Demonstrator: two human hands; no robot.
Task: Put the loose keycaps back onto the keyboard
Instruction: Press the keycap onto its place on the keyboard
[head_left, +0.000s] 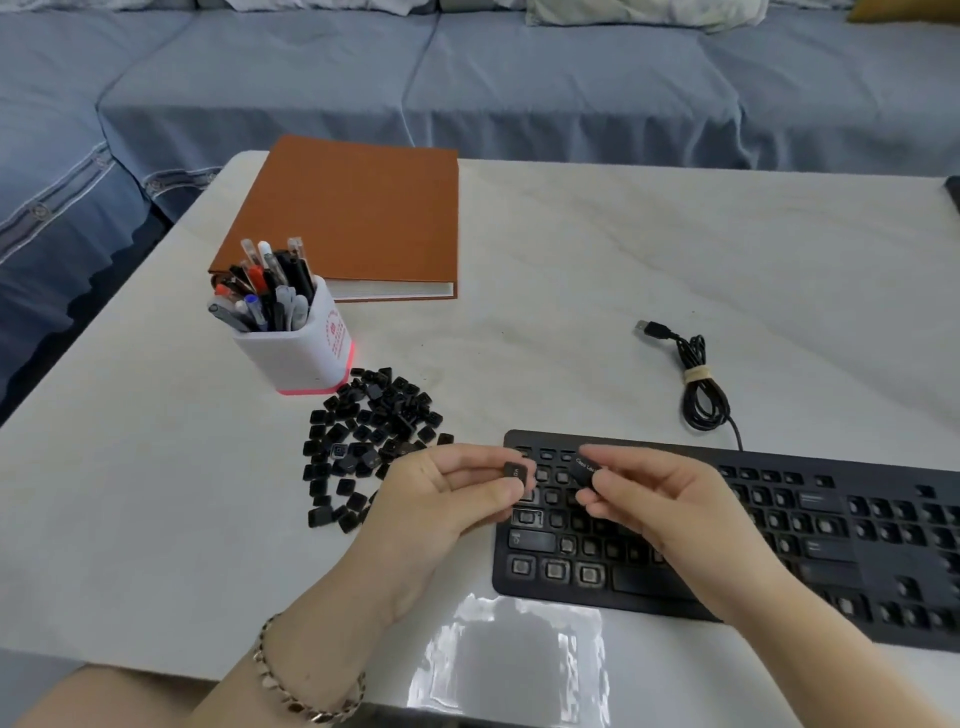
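— What does each hand have?
— The left hand (447, 499) pinches a small square keycap (518, 472) between thumb and forefinger, the other fingers loosely curled. The right hand (660, 499) pinches a wider keycap (587, 467) at its fingertips. The lettering looks like Caps Lock. The two caps are held in the air, near each other but apart.
— Where do they belong?
— Directly beneath both hands, on the keyboard (831, 499). Its left end shows mostly bare sockets, and a wider one lies just below the left hand's fingertips.
— And the rest?
— A pile of loose keycaps (369, 436) lies just left of the left hand on the surface (623, 260). Beyond the pile are a pen pot (296, 338) and a brown book (358, 218). Beyond the right hand is a coiled cable (696, 384).
— What could go wrong?
— A mix-up, I'd say. The small cap's legend is too small to read, and the square sockets look alike, so it could be pressed into the wrong place. A cap pushed down tilted may fail to clip or may jam. Such a light pinch could also let a cap slip and fall among the sockets.
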